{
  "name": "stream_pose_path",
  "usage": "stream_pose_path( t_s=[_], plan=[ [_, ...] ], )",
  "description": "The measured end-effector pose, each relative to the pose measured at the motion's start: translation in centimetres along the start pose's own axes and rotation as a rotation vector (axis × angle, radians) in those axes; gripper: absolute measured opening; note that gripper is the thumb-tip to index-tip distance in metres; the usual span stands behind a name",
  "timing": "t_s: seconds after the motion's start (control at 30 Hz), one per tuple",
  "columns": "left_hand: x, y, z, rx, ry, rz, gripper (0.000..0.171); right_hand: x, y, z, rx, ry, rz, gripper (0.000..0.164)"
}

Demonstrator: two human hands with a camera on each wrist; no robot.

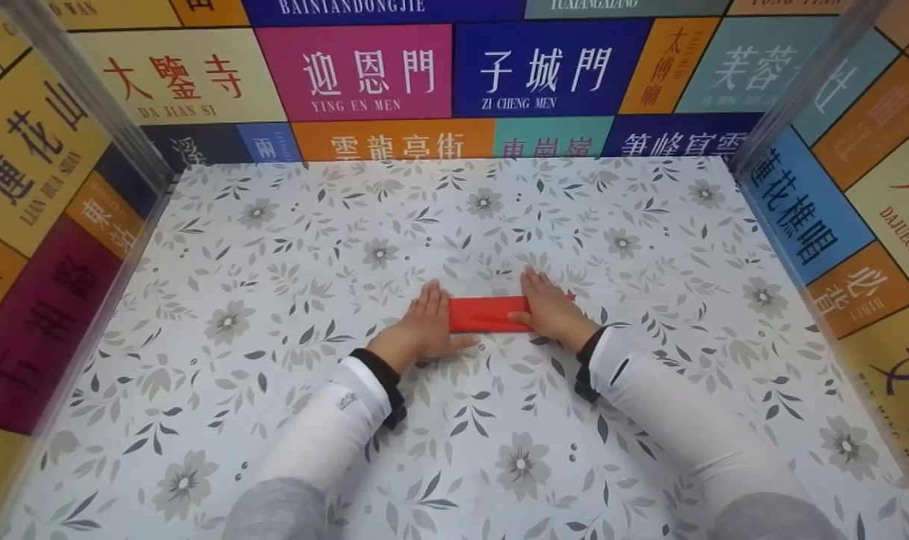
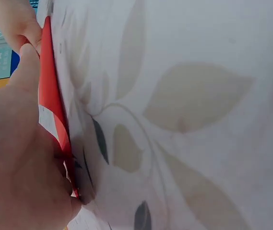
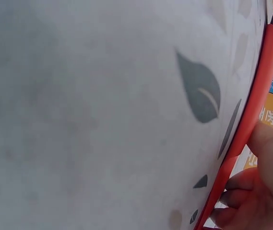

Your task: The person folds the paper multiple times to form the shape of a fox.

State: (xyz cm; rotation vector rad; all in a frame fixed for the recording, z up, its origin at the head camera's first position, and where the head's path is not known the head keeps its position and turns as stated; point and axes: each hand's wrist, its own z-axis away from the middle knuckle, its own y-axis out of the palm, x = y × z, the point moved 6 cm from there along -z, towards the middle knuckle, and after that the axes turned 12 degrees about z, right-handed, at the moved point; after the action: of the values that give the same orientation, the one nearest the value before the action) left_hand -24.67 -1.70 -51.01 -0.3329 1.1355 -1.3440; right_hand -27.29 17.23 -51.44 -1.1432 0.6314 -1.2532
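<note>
A red folded paper strip (image 1: 487, 314) lies flat across the patterned tabletop in the head view. My left hand (image 1: 427, 324) covers its left end, fingers straight and pointing away, thumb stretched out toward the right below the strip. Over the right end lies my right hand (image 1: 553, 309), its fingers extended and its thumb on the paper; a small red corner shows past it. In the left wrist view the red paper (image 2: 51, 81) has a pale patch near that hand. Along the right wrist view, the red paper (image 3: 258, 96) shows a rounded folded edge beside the fingers.
The table (image 1: 334, 465) has a white cover with grey leaves and flowers. Panels of coloured signs with Chinese characters (image 1: 357, 71) stand along the back and both sides, with clear upright strips at the corners (image 1: 87, 97). Both forearms wear white sleeves and black wristbands.
</note>
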Motion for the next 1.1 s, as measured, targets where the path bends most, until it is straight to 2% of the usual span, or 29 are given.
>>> stream_pose_path(
  t_s=[0.23,0.57,0.8,0.97,1.1],
  plan=[
    [-1.8,-0.8,-1.1,-0.103,0.031,0.042,0.099,-0.1,0.2,-0.2,0.000,0.007,0.008,0.084],
    [-1.7,0.4,-2.5,-0.089,0.046,0.002,0.096,-0.1,0.3,-0.2,-0.006,0.003,0.033,0.083],
    [-1.7,0.4,-2.4,-0.083,0.048,0.029,0.089,0.1,0.2,0.0,-0.011,-0.010,0.041,0.082],
    [-1.8,0.4,-2.3,-0.079,0.042,-0.004,0.089,0.3,0.0,0.1,-0.034,-0.040,0.082,0.080],
    [-1.9,0.4,-2.3,-0.089,0.037,-0.019,0.089,0.1,0.0,0.0,-0.020,-0.023,0.066,0.081]
  ],
)
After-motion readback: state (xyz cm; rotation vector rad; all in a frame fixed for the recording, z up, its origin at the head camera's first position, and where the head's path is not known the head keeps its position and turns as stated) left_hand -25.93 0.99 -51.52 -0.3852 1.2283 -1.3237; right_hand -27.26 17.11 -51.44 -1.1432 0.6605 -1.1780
